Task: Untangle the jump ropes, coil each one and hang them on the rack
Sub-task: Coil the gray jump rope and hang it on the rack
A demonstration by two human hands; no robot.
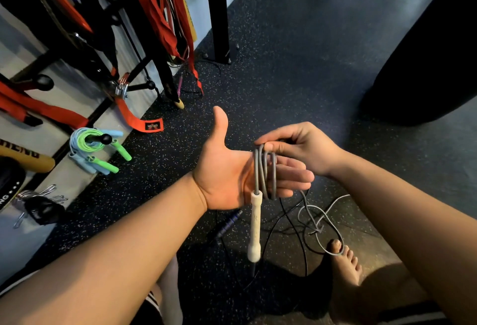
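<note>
Jump ropes (pixel 87 144) in green and blue hang coiled on a rack peg (pixel 105 138) well left of the grey rope (pixel 263 172), which winds round the straight fingers (pixel 291 177) of the spread left grip (pixel 224 177) while the right grip (pixel 302 146) pinches its top loops.

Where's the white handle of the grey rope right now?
Head view, centre: the white handle hangs from the grey rope wound around the left hand, just right of the dark handle lying on the floor.

Grey jump rope (pixel 264 172) coiled around flat left hand (pixel 232 172), white handle (pixel 255 224) dangling
</note>
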